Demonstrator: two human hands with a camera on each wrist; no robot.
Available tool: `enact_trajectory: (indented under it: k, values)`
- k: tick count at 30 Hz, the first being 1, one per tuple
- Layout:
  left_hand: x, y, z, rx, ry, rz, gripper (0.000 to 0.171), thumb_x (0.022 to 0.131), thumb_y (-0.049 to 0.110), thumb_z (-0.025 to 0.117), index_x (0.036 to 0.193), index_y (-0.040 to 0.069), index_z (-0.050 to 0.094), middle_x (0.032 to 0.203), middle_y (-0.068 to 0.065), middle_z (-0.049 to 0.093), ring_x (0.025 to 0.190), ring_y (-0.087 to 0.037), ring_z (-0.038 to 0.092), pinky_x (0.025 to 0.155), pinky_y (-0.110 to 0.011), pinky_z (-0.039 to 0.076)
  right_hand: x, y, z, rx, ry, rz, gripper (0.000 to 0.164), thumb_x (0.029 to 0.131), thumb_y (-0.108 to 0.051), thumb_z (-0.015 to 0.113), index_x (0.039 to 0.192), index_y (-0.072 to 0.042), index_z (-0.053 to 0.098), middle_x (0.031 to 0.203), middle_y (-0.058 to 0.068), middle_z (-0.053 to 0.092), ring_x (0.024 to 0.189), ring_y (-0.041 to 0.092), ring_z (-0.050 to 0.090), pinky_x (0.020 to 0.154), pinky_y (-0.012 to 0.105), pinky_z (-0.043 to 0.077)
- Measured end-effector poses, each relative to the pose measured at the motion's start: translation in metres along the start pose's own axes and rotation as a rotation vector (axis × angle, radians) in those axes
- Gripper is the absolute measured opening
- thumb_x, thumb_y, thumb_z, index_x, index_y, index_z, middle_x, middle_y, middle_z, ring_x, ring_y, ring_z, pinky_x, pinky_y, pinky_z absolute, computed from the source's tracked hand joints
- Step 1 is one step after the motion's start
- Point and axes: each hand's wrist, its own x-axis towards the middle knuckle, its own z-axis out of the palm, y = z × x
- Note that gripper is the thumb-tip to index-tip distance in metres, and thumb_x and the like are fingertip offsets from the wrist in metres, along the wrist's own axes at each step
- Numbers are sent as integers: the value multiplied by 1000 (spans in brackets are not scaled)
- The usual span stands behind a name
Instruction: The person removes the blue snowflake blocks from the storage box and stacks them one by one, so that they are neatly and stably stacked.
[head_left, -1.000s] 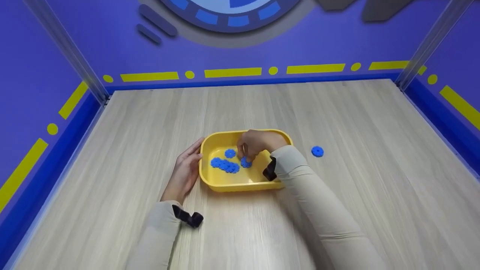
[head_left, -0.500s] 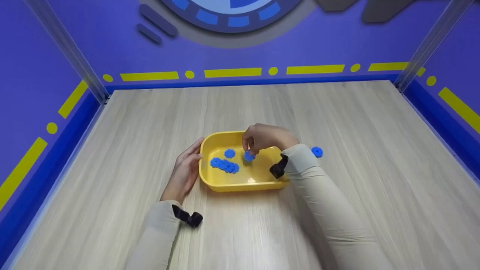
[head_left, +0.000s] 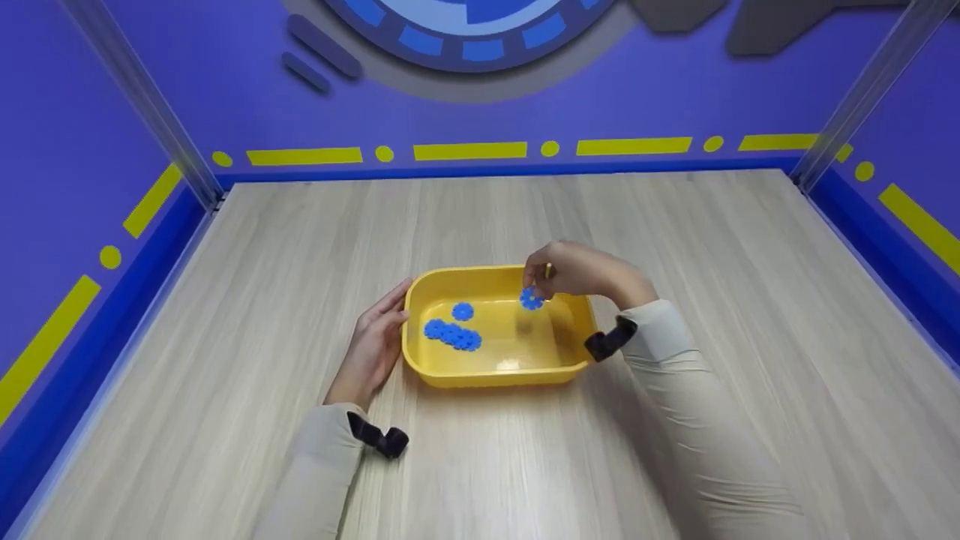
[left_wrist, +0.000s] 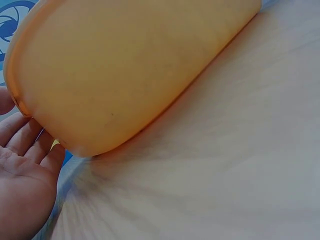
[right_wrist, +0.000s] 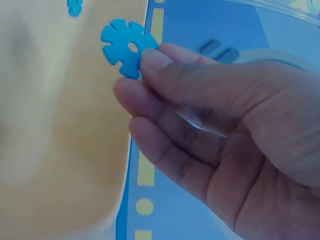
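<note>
A yellow plastic box (head_left: 495,379) stands on the table. My left hand (head_left: 373,349) rests against its left end, fingers fairly straight along the outer wall and thumb at the rim; the left wrist view has this hand (left_wrist: 25,170) touching the box wall (left_wrist: 125,75). Over the box's right half, my right hand (head_left: 574,268) pinches a blue notched disc (head_left: 532,298) between thumb and fingers. The right wrist view gives the disc (right_wrist: 122,47) close up, with a round centre hole. Inside the box lie an overlapping row of blue discs (head_left: 453,334) and a single disc (head_left: 463,311).
The pale wooden table (head_left: 315,240) is bounded by a purple back wall (head_left: 465,112) with yellow marks, and by side walls. My right forearm (head_left: 697,405) crosses the table's right part, beside the box.
My right hand has lifted the blue disc off the box floor and carried it to the right. The loose disc right of the box is now hidden behind my right arm. My left hand stays put.
</note>
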Motion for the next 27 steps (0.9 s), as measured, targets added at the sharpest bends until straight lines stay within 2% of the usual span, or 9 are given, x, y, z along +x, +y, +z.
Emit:
enact_trajectory:
  k: [9, 20, 27]
  values:
    - [0, -2, 0, -11, -16, -6, 58, 91, -5, 43, 148, 0, 33, 157, -12, 29, 144, -22, 30, 115, -34, 30, -27, 31, -3, 42, 148, -46, 13, 88, 0, 65, 97, -5, 71, 93, 8, 72, 79, 19, 64, 75, 35, 58]
    - [0, -1, 0, 2, -6, -4, 57, 92, -5, 44, 148, 0, 34, 156, -12, 30, 144, -21, 30, 115, -34, 30, -51, 62, 3, 126, 295, 51, 11, 88, -3, 65, 96, -6, 71, 86, 9, 69, 74, 23, 65, 72, 34, 57]
    - [1, -1, -2, 13, -3, -9, 57, 91, -4, 44, 147, 2, 36, 156, -10, 32, 143, -21, 32, 114, -33, 32, -63, 75, 6, 183, 346, 105, 11, 89, -5, 65, 99, -6, 71, 92, 10, 69, 81, 28, 67, 76, 37, 58]
